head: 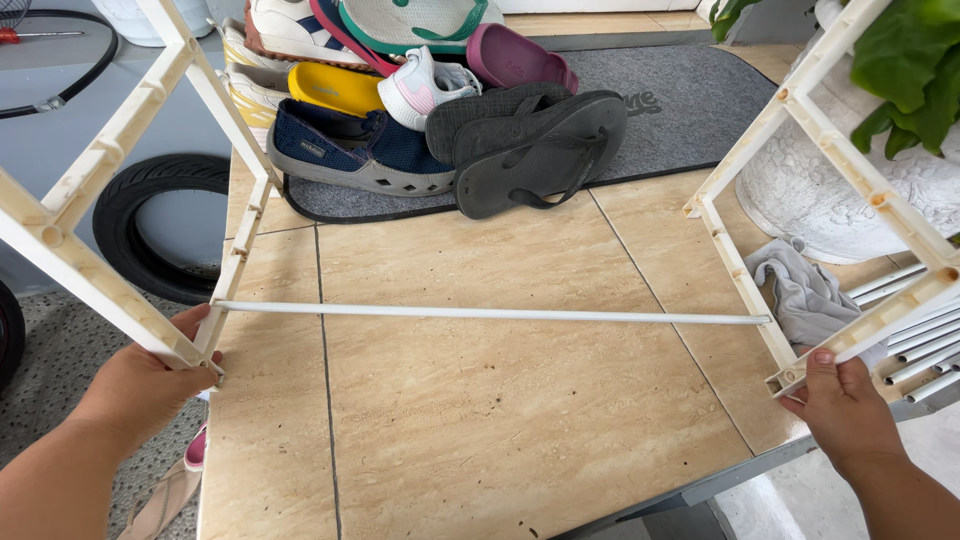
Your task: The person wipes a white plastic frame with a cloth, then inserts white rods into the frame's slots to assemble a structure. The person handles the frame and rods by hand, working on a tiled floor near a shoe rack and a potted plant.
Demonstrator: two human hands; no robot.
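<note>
A rod (pixel 490 314) ran between the left hand (pixel 150 385) and right hand (pixel 845 405); a pile of shoes (pixel 420 110) lay beyond, spare rods (pixel 915 330) right of the right hand.

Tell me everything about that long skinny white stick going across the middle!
The white rod is thin, straight and smooth, plastic or painted metal by its look. It lies nearly level above the tan tiled floor, spanning between two cream side frames with slotted rails. Its left end meets the left frame near the left hand, and its right end meets the right frame just above the right hand. More white rods lie at the right.
</note>
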